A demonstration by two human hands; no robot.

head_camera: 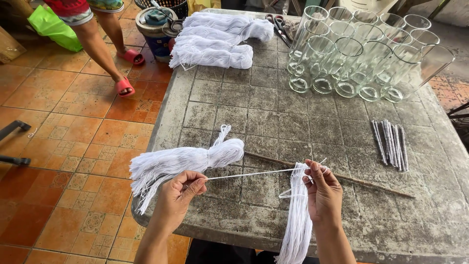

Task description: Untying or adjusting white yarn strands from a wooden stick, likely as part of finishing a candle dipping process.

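Two hands pinch one taut white strand (254,173): left hand (183,193) and right hand (322,190), the latter also clutching a hanging string hank (298,220) cut off below.

Your left hand (181,191): forearm rising from the bottom edge, back of the hand up, fingers curled inward, thumb and forefinger pinched shut at the tip, pointing right. Your right hand (323,191): forearm rising from the lower right, wrist straight, fingers bent and gathered, thumb pressed against the fingertips at the top. Both hands level, well apart.
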